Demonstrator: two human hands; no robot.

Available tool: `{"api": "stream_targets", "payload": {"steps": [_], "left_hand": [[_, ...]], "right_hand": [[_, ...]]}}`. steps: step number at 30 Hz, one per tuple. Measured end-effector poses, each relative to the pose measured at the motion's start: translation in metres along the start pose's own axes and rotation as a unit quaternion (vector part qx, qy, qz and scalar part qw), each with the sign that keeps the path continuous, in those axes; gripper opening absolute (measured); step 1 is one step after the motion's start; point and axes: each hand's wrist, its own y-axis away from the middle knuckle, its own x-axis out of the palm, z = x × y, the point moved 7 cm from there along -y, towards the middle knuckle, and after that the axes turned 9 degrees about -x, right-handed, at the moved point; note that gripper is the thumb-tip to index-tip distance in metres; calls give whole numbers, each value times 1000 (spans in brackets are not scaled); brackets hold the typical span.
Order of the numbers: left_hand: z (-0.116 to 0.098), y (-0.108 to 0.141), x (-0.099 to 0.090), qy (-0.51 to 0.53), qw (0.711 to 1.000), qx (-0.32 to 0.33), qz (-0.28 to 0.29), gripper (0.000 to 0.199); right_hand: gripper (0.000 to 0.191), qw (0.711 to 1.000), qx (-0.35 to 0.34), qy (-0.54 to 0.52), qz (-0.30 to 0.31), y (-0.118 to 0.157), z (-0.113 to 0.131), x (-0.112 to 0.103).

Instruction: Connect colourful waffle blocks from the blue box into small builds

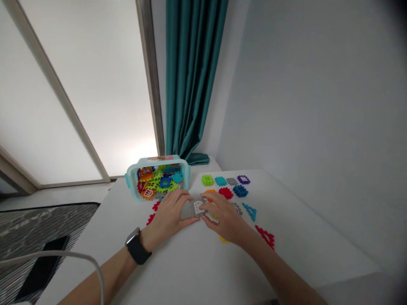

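Observation:
My left hand (170, 214) is closed on a plain grey interlocking tile (187, 209) over the white table. Against that tile's right edge sits another grey tile with a white arched window (198, 206), pinched by my right hand (224, 214). Whether the two tiles are fully locked together I cannot make out. Orange and yellow pieces (210, 191) lie partly hidden behind my right fingers. Beside my left hand, red pieces (151, 218) show only in part.
A light-blue tub (129, 180) full of mixed coloured tiles stands behind my left hand. Sorted pieces lie to the right: green (207, 180), dark blue (240, 191), a light-blue triangle (249, 211), red (265, 236). A white cable (63, 253) crosses the lower left, near a phone (43, 267).

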Motion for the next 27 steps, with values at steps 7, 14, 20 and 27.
{"api": "stream_targets", "payload": {"steps": [7,14,20,27], "left_hand": [[-40,-35,43,59,998,14,36,43],[-61,-56,101,17,992,12,126,42],[-56,-68,138,-80,976,17,202,31],[-50,-69,157,-122,964,21,234,21]], "right_hand": [[28,999,28,-13,-19,38,-29,-45],[24,993,110,-50,16,84,-74,-54],[21,982,161,-27,93,112,-119,-40],[23,982,147,-55,106,109,-131,-27]]}}
